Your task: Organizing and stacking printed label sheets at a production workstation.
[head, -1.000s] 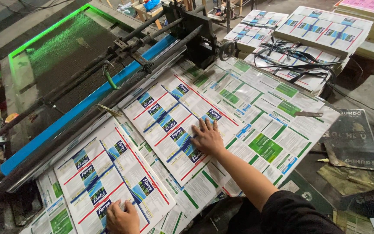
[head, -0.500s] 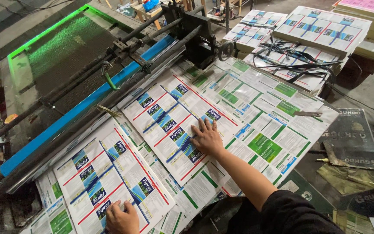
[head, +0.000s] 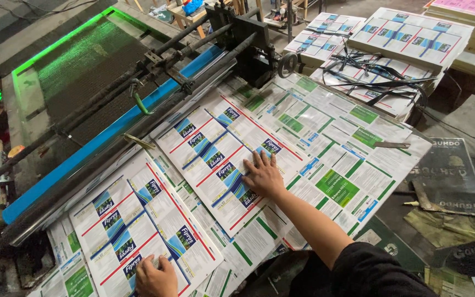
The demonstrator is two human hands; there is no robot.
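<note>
My right hand (head: 263, 175) lies flat, fingers spread, on a printed carton sheet (head: 215, 143) with red, blue and white panels, pressing it down. My left hand (head: 156, 276) rests at the bottom edge of a second, similar sheet (head: 138, 220) nearer to me. Both sheets lie on a layer of green-and-white printed sheets (head: 336, 148), against the blue feed bar (head: 111, 137) of a machine.
The machine's dark rollers and rails (head: 193, 49) run diagonally; a green-lit mesh bed (head: 78, 60) lies behind. Stacks of printed sheets (head: 413, 33) with black straps (head: 380, 77) stand at the back right. Dark plates (head: 449, 176) and scraps lie at right.
</note>
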